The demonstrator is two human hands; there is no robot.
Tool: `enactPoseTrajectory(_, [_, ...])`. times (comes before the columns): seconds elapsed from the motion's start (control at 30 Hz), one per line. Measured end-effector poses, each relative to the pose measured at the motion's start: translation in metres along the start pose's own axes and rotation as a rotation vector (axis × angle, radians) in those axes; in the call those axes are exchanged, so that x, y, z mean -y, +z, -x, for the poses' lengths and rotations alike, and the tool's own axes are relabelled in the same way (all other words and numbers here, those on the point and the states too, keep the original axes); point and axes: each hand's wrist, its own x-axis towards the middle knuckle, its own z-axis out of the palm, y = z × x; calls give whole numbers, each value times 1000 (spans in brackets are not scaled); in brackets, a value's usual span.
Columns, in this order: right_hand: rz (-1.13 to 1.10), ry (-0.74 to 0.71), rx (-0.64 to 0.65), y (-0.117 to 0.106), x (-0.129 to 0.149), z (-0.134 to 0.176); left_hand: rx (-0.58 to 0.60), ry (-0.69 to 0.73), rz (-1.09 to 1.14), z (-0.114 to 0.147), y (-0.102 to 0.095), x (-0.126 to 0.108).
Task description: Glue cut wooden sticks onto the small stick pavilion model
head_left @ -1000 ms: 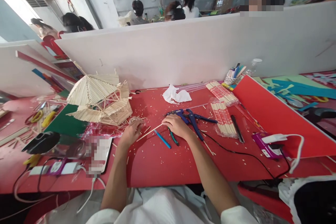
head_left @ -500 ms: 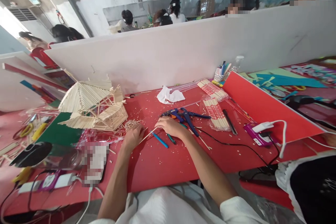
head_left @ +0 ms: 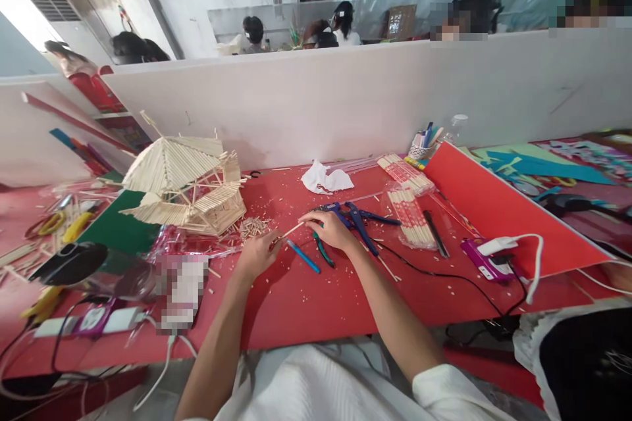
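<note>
A thin wooden stick spans the gap between my hands, tilted up toward the right. My left hand is closed around its lower end. At the upper end, my right hand pinches it between the fingertips. Just below the stick lies a blue pen, beside green-handled pliers partly under my right hand. Behind that hand are blue-handled tools, overlapping each other. A heap of short stick pieces lies beyond my left hand.
A pavilion-like stick model stands on the left, over a green board. Packs of sticks, a black pen and a purple power strip with cables lie right. A phone is at left front; crumpled tissue lies behind.
The view has shifted slightly. My left hand has turned and its fingers have moved along the stick, leaving a shorter length showing. My right hand still pinches the other end.
</note>
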Motion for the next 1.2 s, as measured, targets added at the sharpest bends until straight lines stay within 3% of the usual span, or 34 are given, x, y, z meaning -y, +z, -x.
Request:
enactPoseTrajectory(0.23, [7,-18,-29,-2,8,0,-38,18,-6,1,0,0])
enactPoseTrajectory(0.53, [207,-130,-82,7,4,-1,-58,19,-16,1,3,1])
enactPoseTrajectory(1.2, [362,-198,-216,25,-5,-3,-90,-106,73,0,11,-3])
